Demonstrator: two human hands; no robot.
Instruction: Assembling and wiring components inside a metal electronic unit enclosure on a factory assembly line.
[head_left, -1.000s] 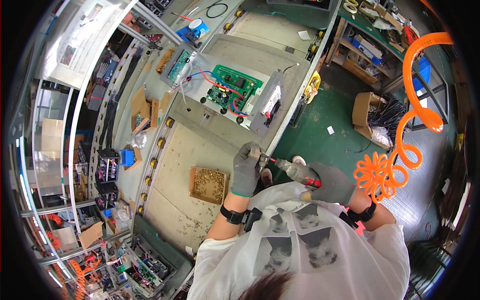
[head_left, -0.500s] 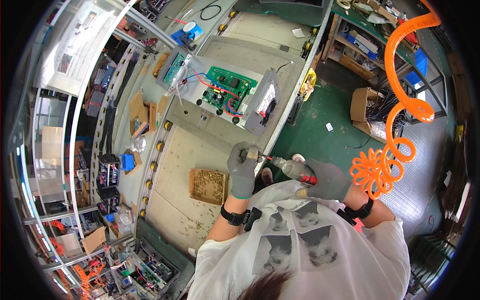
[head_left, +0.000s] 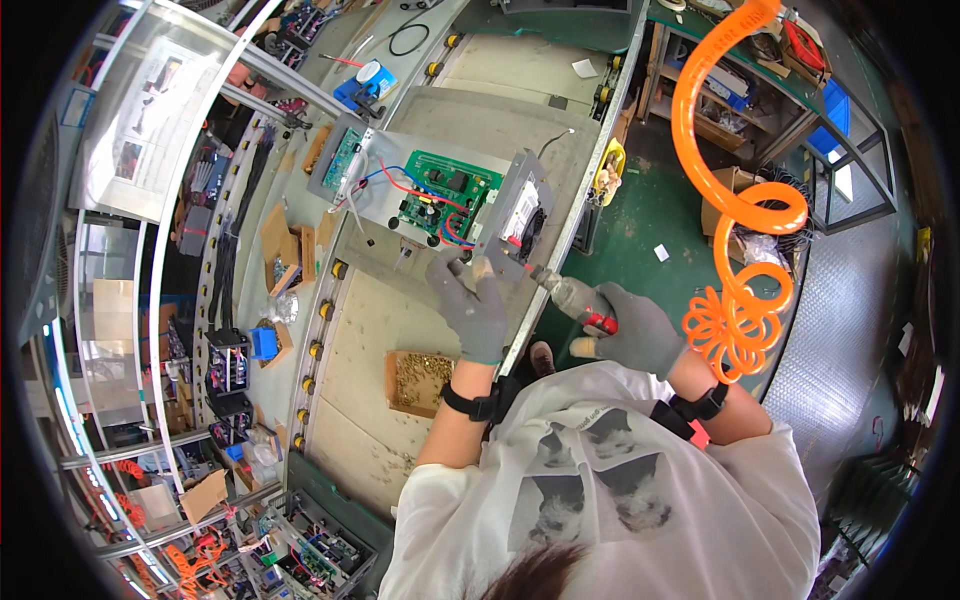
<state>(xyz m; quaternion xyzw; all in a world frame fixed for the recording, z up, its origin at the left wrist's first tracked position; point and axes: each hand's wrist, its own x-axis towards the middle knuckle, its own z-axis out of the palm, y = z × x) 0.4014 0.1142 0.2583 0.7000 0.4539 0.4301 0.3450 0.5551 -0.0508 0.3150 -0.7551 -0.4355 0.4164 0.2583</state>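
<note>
Plainly, the right hand (gloved) grips a power driver.

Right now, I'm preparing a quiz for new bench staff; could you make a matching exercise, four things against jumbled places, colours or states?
Things
1. Driver
2. Left hand
3. Coiled hose
4. Small open box

Places, colours, states
A. Orange
B. Contains small loose pieces
C. In the right hand
D. At the near edge of the metal chassis

Pairs: 1-C, 2-D, 3-A, 4-B
</note>
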